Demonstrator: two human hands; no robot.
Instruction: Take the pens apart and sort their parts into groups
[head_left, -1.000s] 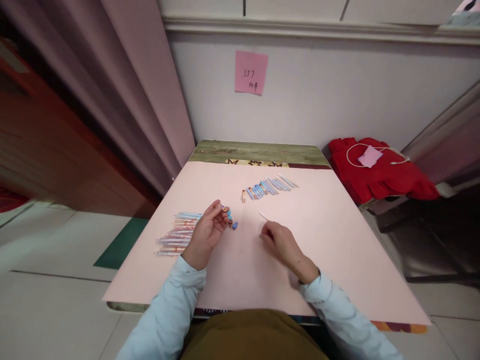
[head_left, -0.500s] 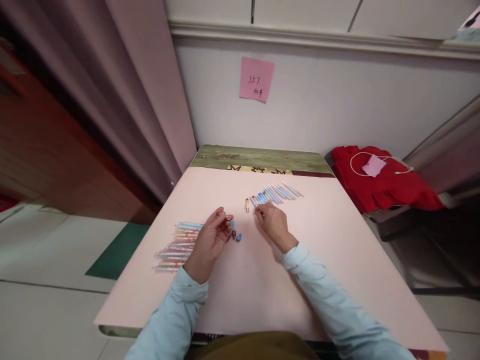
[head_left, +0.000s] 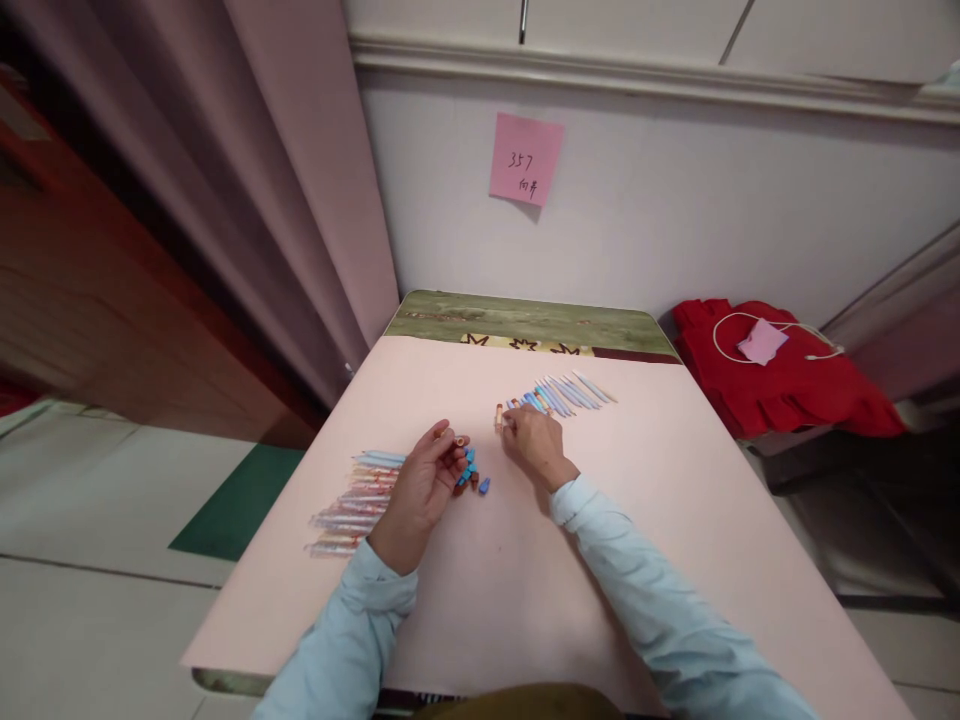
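My left hand (head_left: 426, 475) is closed in a pinch on a short tan tube with a brown ring end (head_left: 460, 441), its open end facing right. Beneath those fingers lies a small pile of blue and brown caps (head_left: 469, 468), partly hidden, with one blue cap (head_left: 484, 486) just to the right. My right hand (head_left: 536, 440) has its thumb and fingers closed at a small tan-and-brown tube (head_left: 499, 416) near the table's middle. Behind the right hand, short blue and brown tubes (head_left: 531, 399) and a row of slim pale-blue pen pieces (head_left: 574, 392) lie slanted.
Several patterned clear pen barrels (head_left: 346, 515) and light-blue sticks (head_left: 377, 459) lie left of my left hand. Pale paper covers the table (head_left: 465, 610). Beyond it are a wall with a pink note (head_left: 526, 160) and, at right, a red cloth (head_left: 795, 390) with a white cable.
My right hand has moved left, from the row of short tubes to the separate tan-and-brown tube. My left hand stays nearly still with its tube. The view has shifted slightly.
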